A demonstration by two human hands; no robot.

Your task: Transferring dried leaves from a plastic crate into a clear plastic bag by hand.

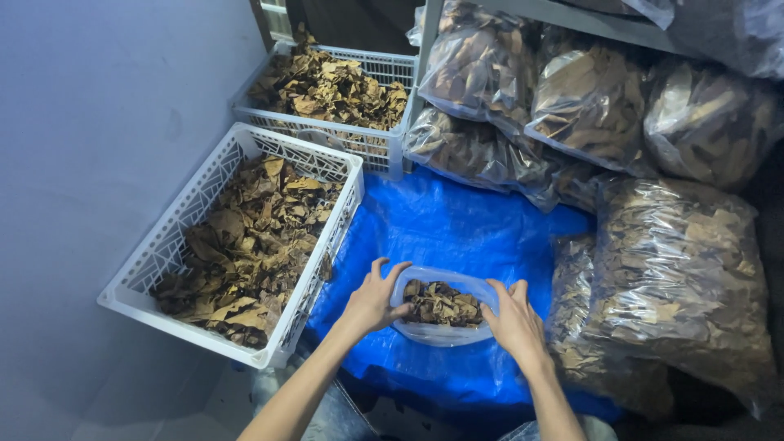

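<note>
A small clear plastic bag (pixel 442 331) with dry brown leaves (pixel 441 304) inside rests on a blue tarp (pixel 445 220). My left hand (pixel 374 299) grips the bag's left rim, fingers curled over the opening. My right hand (pixel 511 320) holds the right rim, so the mouth of the bag stays wide open between both hands.
A white slatted crate (pixel 188 204) of dry leaves stands at the left, against a grey wall (pixel 90 147). A second white crate (pixel 371 147) of leaves sits behind it. Several large clear bags of leaves (pixel 678 269) are stacked at the right and on a shelf behind.
</note>
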